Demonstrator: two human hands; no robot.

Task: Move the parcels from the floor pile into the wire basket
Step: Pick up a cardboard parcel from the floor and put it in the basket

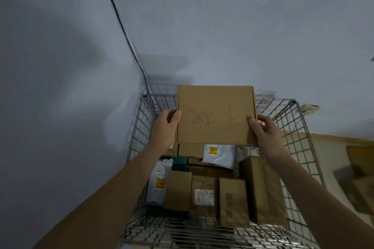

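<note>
Left hand (165,125), right hand (265,130) fingers grip flat box (215,114) edges.

Brown cardboard box (215,114) with grey scribbles; silver grid-patterned wire basket (287,119); pale blue-grey wall (222,26).

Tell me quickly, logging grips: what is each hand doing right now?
Left hand: grips the flat cardboard box at its left edge.
Right hand: grips the same box's right edge.
</note>
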